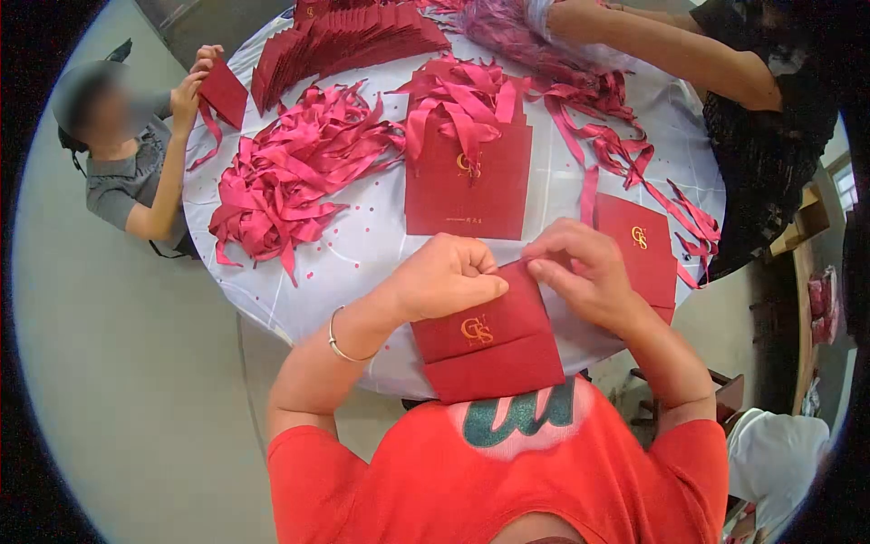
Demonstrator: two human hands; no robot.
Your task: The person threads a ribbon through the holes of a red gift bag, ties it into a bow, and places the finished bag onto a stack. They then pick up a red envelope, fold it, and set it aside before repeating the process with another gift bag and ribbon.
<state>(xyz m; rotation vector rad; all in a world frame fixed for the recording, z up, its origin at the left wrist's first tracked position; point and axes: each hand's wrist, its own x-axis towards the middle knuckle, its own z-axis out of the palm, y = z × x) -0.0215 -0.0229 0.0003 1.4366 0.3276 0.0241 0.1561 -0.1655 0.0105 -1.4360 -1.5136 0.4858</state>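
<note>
1. Your left hand (pixel 444 279) is curled closed on the far edge of the red bag (pixel 517 308); your right hand (pixel 591 272) has thumb and forefinger near its far right corner, but I cannot tell whether they pinch it.
2. The bag lies before your chest, at the tabletop (pixel 358 249) edge. It looks light, flat and fairly stiff, likelier to crease than break; hold it by the side edges.
3. Its sides run away from you, leaning left; it looks nearly square, so the long axis is unclear.
4. The folded strip (pixel 494 370) crosses the near end, probably flexing.
5. The gold emblem (pixel 476 330) stands upright to you.
</note>
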